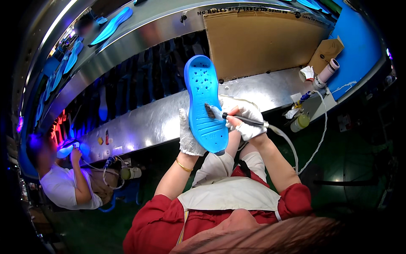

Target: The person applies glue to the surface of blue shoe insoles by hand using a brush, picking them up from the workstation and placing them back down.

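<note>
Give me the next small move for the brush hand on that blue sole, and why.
Probably a short stroke down the sole toward the heel. The right hand holds the brush with its bristles on the blue sole about mid-length, just above the ribbed heel part, while the left hand grips the sole's edge from behind and keeps it upright.

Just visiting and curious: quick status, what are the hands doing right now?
Left hand gloved, gripping blue sole upright. Right hand gloved, holding brush, bristles on sole. Nothing in the way.
</note>
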Demonstrator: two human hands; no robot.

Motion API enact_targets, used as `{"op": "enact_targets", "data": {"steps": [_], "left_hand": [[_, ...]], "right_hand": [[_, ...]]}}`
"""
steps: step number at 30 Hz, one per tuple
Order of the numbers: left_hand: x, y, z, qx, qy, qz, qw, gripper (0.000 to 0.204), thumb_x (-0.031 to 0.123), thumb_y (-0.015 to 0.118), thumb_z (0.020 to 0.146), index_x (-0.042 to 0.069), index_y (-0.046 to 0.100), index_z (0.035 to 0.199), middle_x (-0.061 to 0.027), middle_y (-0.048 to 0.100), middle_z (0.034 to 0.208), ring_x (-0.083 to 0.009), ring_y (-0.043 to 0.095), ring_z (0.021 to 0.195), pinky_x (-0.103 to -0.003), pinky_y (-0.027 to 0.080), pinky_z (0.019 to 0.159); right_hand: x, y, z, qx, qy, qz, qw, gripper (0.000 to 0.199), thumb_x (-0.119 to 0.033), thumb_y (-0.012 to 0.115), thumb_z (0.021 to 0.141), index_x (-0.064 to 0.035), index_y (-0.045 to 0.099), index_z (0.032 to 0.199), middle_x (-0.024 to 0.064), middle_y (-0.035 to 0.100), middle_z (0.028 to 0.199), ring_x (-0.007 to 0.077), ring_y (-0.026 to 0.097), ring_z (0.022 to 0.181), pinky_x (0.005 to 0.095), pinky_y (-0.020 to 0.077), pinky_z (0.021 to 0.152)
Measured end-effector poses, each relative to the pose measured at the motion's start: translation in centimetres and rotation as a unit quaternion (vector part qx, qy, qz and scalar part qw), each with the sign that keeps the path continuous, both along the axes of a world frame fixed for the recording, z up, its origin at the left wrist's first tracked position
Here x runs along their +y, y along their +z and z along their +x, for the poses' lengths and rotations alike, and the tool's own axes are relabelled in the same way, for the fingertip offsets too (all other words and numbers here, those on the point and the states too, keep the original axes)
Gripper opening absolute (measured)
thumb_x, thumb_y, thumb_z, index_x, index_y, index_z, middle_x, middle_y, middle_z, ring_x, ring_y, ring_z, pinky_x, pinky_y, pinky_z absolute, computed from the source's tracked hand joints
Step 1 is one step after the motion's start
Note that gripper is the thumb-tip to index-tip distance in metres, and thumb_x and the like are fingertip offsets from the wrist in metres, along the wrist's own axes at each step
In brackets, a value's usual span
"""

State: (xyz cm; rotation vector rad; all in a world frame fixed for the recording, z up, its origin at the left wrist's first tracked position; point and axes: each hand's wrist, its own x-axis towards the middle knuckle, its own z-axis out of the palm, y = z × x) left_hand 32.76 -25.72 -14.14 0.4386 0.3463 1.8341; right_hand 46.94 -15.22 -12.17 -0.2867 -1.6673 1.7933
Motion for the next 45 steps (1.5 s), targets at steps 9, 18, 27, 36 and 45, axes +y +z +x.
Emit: {"op": "enact_targets", "data": {"steps": [9, 18, 27, 36, 45], "left_hand": [[0.8, -1.0, -1.9, -0.035, -0.007, 0.057, 0.998, 0.091, 0.070, 0.042, 0.081, 0.004, 0.027, 0.142, -0.0203, 0.039, 0.138, -0.0356, 0.044, 0.123, -0.049, 0.035, 0.105], [1.0, -2.3, -3.1, -0.088, -0.059, 0.129, 0.986, 0.089, 0.069, 0.043, 0.081, 0.005, 0.029, 0.141, -0.0205, 0.038, 0.139, -0.0386, 0.038, 0.127, -0.052, 0.029, 0.108], [0.6, -0.9, -4.3, 0.005, 0.002, 0.017, 1.000, 0.082, 0.067, 0.042, 0.083, 0.009, 0.034, 0.141, -0.0155, 0.042, 0.138, -0.0339, 0.046, 0.122, -0.052, 0.034, 0.105], [1.2, 1.3, -5.4, -0.009, -0.032, 0.039, 0.999, 0.074, 0.060, 0.041, 0.088, 0.005, 0.039, 0.137, -0.0191, 0.046, 0.134, -0.0353, 0.049, 0.119, -0.053, 0.036, 0.102], [1.1, 4.0, -4.4, -0.044, -0.138, 0.057, 0.988, 0.075, 0.057, 0.043, 0.088, -0.001, 0.038, 0.135, -0.0240, 0.046, 0.131, -0.0382, 0.050, 0.117, -0.051, 0.040, 0.100]], "right_hand": [[-2.2, -1.6, 0.3, -0.005, -0.007, 0.051, 0.999, 0.008, 0.000, 0.067, 0.078, -0.0017, 0.062, 0.084, 0.0053, 0.062, 0.077, 0.0111, 0.058, 0.068, 0.0248, 0.0474, 0.062], [-3.3, -1.5, -0.1, -0.087, 0.109, -0.165, 0.976, 0.006, -0.005, 0.065, 0.083, -0.0040, 0.063, 0.088, 0.0056, 0.065, 0.087, 0.0119, 0.061, 0.067, 0.0247, 0.0487, 0.064], [-3.0, -2.3, -0.3, 0.008, 0.056, 0.107, 0.993, 0.007, 0.002, 0.066, 0.078, -0.0020, 0.065, 0.084, 0.0057, 0.064, 0.079, 0.0108, 0.060, 0.071, 0.0231, 0.0486, 0.065], [-3.3, -2.1, 0.4, -0.035, 0.067, 0.153, 0.985, 0.011, -0.002, 0.071, 0.072, -0.0028, 0.063, 0.080, 0.0079, 0.065, 0.082, 0.0167, 0.061, 0.077, 0.0291, 0.0488, 0.071], [-1.6, 0.5, -0.9, 0.027, 0.027, 0.270, 0.962, 0.014, 0.004, 0.066, 0.068, -0.0048, 0.061, 0.078, 0.0078, 0.063, 0.084, 0.0193, 0.060, 0.078, 0.0296, 0.0490, 0.073]]}}
